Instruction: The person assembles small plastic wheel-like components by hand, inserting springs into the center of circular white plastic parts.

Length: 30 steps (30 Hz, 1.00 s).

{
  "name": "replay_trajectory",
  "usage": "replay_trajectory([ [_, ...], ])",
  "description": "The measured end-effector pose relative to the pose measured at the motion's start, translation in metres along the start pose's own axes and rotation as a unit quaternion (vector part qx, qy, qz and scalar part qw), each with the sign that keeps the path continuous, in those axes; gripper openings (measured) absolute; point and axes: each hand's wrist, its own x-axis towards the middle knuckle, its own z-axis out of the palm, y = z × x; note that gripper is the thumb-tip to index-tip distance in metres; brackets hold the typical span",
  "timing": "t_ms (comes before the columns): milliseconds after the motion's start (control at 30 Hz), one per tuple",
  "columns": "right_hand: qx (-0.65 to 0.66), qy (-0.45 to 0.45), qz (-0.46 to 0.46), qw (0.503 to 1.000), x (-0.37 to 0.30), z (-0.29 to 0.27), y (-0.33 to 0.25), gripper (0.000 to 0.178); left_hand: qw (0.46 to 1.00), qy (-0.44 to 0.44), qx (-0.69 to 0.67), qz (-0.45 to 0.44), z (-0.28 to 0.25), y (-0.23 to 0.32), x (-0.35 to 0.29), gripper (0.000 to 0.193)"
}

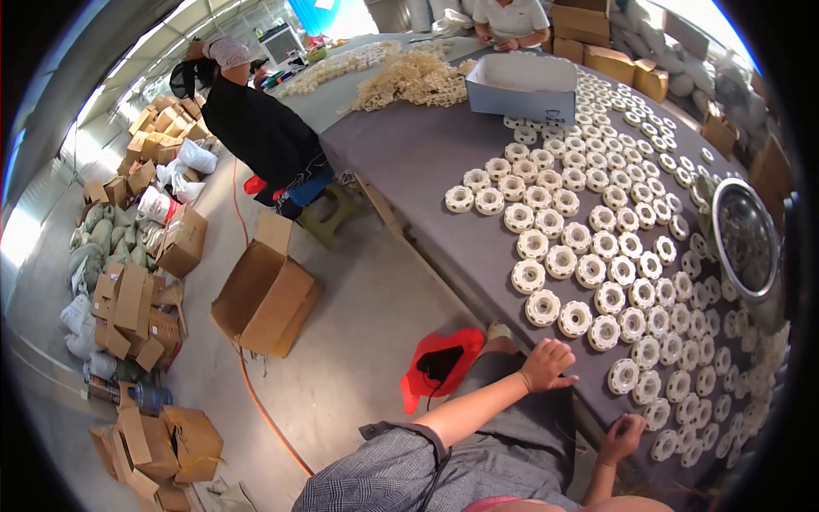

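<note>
My left hand rests over my dark-trousered leg beside the near table edge. Its fingers are loosely bent and apart, and nothing shows in them. Lower right, my right hand lies at the edge with curled fingers; whatever they may hold is hidden. Beyond both hands, many cream, ring-shaped parts with notched rims lie flat in rows. One cream ring is the nearest to my right hand's side, and another cream ring lies ahead of my left hand. Neither hand touches a ring.
A grey-covered table carries a pale box, a heap of cream pieces and a round metal bowl. An open carton and a red item are on the left. Two other people are farther off.
</note>
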Motion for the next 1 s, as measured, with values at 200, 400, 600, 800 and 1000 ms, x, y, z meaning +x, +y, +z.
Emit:
replay_trajectory([
  [200, -0.004, 0.006, 0.003, 1.000, 0.0020, -0.0026, 0.0011, 0.012, 1.000, 0.008, 0.007, 0.007, 0.0004, 0.0029, 0.0041, 0.038],
  [400, -0.007, 0.003, -0.003, 1.000, -0.0003, -0.0004, 0.0022, 0.013, 1.000, 0.008, 0.003, 0.003, -0.0005, 0.0017, 0.0006, 0.037],
  [600, -0.001, 0.003, 0.000, 1.000, -0.0005, -0.0002, 0.0043, 0.013, 1.000, 0.010, 0.002, 0.005, -0.0018, 0.0026, 0.0031, 0.036],
  [800, 0.000, -0.002, 0.005, 1.000, -0.0011, 0.0007, 0.0011, 0.013, 1.000, 0.000, 0.007, -0.001, -0.0034, 0.0014, 0.0007, 0.036],
  [1000, -0.009, 0.008, -0.001, 1.000, -0.0019, -0.0031, 0.0003, 0.013, 1.000, 0.015, 0.001, 0.011, -0.0041, 0.0034, 0.0043, 0.037],
])
